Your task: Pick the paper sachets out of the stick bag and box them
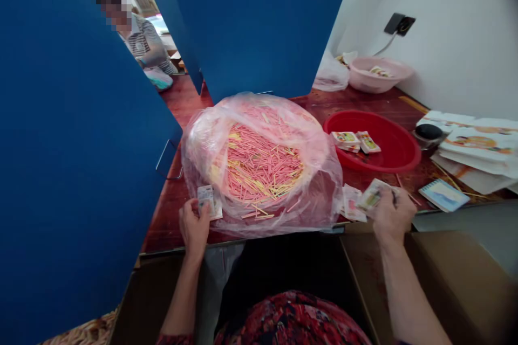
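Observation:
My left hand [195, 225] is closed at the table's left front, its thumb and fingers on a small printed packet [205, 194]. Beneath that packet lies another pale one. On the right, my right hand [392, 214] pinches a small greenish printed packet [373, 194]. Pale packets with pink print [352, 204] lie at the table edge just left of it. Between my hands sits a wide heap of pink and yellow sticks [263, 164] inside a clear plastic bag [324, 194]. A few sticks rest on the bag's front.
A red basin [400, 159] holds several packets. Behind it stand a pink bowl [374, 82] and a white bag [332, 73]. A notebook [444, 195], dark cup [429, 133] and printed sheets [481, 143] lie right. Blue panels [259, 21] rise behind; a person [148, 46] is beyond.

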Demonstrator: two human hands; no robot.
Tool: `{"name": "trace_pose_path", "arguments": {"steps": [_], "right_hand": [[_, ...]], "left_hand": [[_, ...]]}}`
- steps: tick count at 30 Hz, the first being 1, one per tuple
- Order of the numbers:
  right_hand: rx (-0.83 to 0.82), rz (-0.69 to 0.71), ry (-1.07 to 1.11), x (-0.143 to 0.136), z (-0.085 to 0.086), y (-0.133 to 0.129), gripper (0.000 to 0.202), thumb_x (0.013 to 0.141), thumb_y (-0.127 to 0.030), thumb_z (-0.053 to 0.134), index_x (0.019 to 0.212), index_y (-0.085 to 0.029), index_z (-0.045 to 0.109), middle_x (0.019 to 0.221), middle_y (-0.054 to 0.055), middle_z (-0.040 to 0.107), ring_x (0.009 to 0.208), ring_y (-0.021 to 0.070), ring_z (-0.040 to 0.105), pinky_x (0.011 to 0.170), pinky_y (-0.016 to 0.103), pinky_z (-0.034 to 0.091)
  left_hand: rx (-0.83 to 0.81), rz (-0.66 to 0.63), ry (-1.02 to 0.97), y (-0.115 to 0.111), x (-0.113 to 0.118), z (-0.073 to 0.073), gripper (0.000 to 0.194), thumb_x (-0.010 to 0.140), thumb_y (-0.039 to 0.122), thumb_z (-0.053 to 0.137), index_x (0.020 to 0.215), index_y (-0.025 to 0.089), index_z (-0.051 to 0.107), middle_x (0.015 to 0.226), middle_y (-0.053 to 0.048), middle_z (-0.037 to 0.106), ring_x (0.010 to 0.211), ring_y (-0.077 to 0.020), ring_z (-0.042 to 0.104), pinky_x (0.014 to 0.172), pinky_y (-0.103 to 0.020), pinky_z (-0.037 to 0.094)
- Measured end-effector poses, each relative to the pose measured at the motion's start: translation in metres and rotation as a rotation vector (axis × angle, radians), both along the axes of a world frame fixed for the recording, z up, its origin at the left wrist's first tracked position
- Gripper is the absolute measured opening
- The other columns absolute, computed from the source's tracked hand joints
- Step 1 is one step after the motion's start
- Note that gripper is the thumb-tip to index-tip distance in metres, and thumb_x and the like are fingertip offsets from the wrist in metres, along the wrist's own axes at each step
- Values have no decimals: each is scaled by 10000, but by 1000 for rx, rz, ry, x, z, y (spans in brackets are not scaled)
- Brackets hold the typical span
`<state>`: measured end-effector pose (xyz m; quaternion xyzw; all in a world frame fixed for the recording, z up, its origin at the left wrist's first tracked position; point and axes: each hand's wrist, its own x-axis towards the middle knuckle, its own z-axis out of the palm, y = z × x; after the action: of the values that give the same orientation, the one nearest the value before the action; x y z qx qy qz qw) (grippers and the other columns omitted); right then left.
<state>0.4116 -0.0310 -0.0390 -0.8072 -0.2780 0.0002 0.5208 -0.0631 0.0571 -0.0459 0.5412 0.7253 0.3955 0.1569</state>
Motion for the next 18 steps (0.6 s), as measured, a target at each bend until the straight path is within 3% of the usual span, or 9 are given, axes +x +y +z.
{"name": "trace_pose_path", "arguments": {"steps": [2, 4, 8, 9, 11, 13, 14, 18], "right_hand": [[-108, 12, -21, 17, -19, 11, 334, 835, -507, 505, 843, -192, 615, 767, 71, 616, 738, 243, 547, 704, 389, 450], [-187, 27, -84, 14, -28, 20, 346, 812, -490, 523, 903, -176, 637, 845, 110, 646, 825, 278, 562, 764, 427, 452], [-25, -76, -381, -27, -9, 23, 365, 884, -403, 529, 1114, -140, 637, 1075, 170, 652, 1052, 326, 546, 914, 479, 406], [25, -18, -466, -41, 0, 23, 330, 907, -371, 528, 1119, -142, 635, 1079, 163, 651, 1059, 316, 547, 927, 465, 398], [41, 262, -629, -72, 16, 28, 235, 937, -298, 527, 1090, -166, 647, 1055, 127, 651, 1030, 276, 557, 928, 418, 391], [-77, 587, -768, -104, 27, 40, 190, 931, -226, 542, 1072, -201, 667, 1061, 94, 643, 1005, 246, 554, 901, 380, 378], [-172, 686, -821, -117, 30, 50, 197, 925, -194, 548, 1074, -210, 675, 1072, 91, 640, 997, 241, 547, 884, 373, 368], [-519, 699, -931, -145, 21, 95, 243, 942, -139, 509, 1115, -170, 677, 1113, 154, 618, 1008, 282, 517, 852, 397, 350]], "left_hand": [[-71, 2, 89, 8, -8, -6, 409, 804, 497, 628, 1053, 173, 646, 917, -99, 637, 887, -287, 601, 836, -423, 490], [-144, -3, 107, 13, -9, -11, 423, 807, 501, 621, 1058, 162, 647, 911, -109, 642, 912, -306, 615, 835, -430, 497], [-154, 56, 152, 17, -6, -16, 463, 805, 498, 628, 1110, 151, 642, 968, -125, 657, 957, -312, 620, 875, -440, 501], [-140, 70, 162, 17, -7, -17, 466, 814, 497, 619, 1123, 149, 640, 988, -132, 661, 982, -315, 616, 893, -444, 498], [-116, 101, 175, 17, -9, -16, 474, 842, 497, 589, 1155, 144, 635, 1029, -149, 666, 1045, -327, 604, 926, -452, 488], [-110, 131, 192, 17, -12, -17, 497, 861, 491, 569, 1199, 131, 625, 1070, -170, 670, 1098, -344, 594, 941, -462, 480], [-115, 138, 202, 17, -14, -17, 510, 862, 484, 570, 1221, 125, 618, 1084, -177, 673, 1108, -350, 594, 940, -464, 478], [-173, 106, 155, 21, -22, -24, 499, 836, 446, 599, 1216, 125, 630, 1013, -154, 707, 1004, -327, 641, 869, -428, 486]]}}
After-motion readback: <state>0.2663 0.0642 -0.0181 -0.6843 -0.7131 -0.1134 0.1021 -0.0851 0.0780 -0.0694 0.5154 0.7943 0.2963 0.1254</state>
